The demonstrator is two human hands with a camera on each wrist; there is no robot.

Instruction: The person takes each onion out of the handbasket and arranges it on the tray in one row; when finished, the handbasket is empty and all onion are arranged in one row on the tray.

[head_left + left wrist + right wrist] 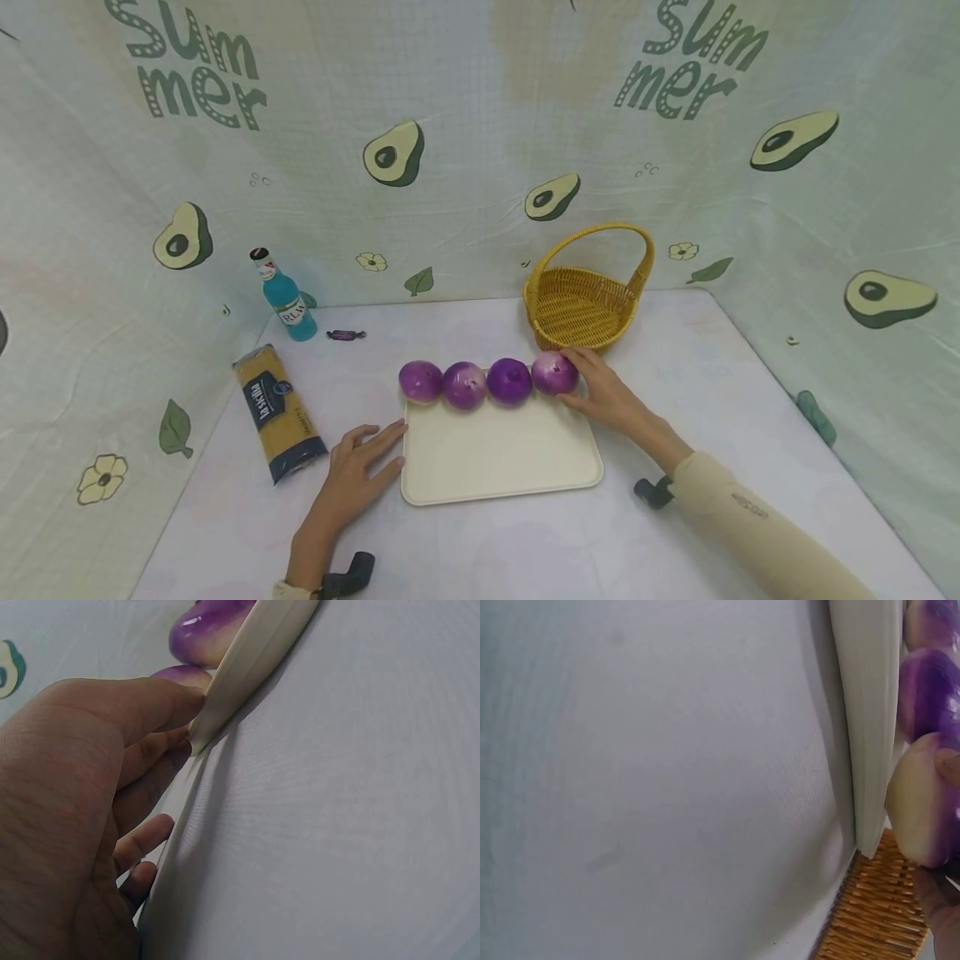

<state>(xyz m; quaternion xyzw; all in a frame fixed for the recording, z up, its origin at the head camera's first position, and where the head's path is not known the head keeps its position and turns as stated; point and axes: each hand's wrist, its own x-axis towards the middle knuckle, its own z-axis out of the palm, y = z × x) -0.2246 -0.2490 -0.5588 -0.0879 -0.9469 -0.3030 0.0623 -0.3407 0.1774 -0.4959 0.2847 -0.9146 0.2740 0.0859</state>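
Note:
Four round, glossy purple vegetables with cream undersides stand in a row along the far edge of a cream rectangular tray (501, 454). My right hand (611, 396) grips the rightmost purple vegetable (553, 373), thumb on its near side and fingers on its far side. In the right wrist view that vegetable (915, 802) overlaps the tray's corner. Beside it sit a darker purple vegetable (509, 382), a streaked one (464, 386) and a leftmost one (420, 382). My left hand (358, 471) lies at the tray's left side, its loosely spread fingertips touching the rim (232, 690).
A yellow wicker basket (536, 321) with a tall handle stands just behind the right hand. At the left are a pasta packet (279, 412), a blue bottle (288, 304) and a small wrapped candy (346, 335). A printed cloth backdrop (465, 242) encloses the table.

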